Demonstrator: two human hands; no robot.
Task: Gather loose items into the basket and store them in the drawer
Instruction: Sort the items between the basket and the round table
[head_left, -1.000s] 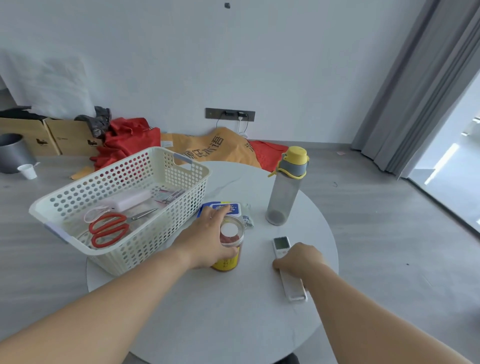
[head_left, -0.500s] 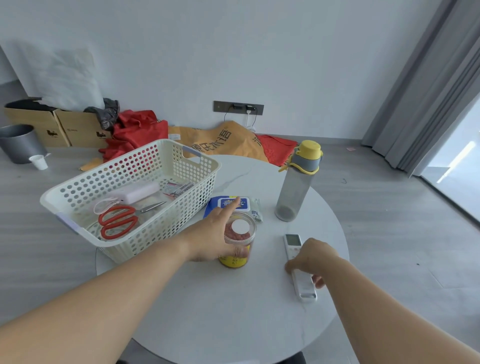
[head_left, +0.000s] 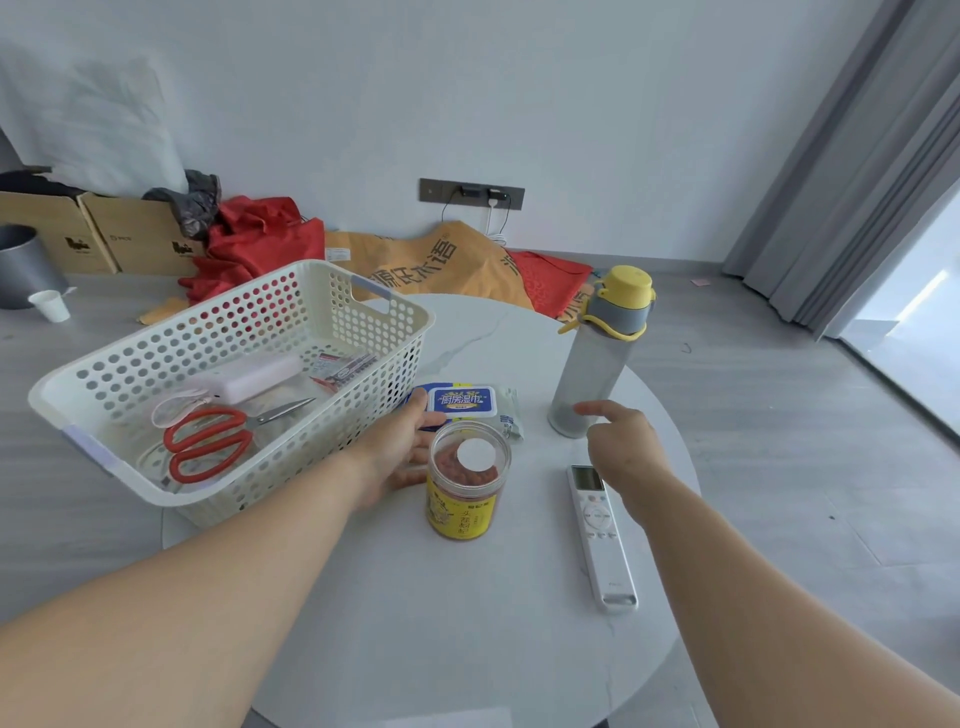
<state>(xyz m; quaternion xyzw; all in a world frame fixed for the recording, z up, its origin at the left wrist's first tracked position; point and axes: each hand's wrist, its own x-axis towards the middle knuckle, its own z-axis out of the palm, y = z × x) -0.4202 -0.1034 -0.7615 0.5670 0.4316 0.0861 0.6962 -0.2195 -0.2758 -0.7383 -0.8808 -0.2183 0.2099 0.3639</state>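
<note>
Lifted off the remote (head_left: 602, 535) since half a second ago, right hand (head_left: 621, 447) now above its screen end, loosely open near the water bottle (head_left: 597, 374), holding nothing; left hand (head_left: 400, 452) slid lower beside the jar (head_left: 465, 486), fingers spread against its left side, fingertips hidden behind it. Clear jar with yellow label and red contents upright on the table (head_left: 467, 623), just in front of the wipes pack (head_left: 462, 408), beside the cream basket (head_left: 410, 332) holding red scissors (head_left: 208, 447); other basket contents hard to make out.
</note>
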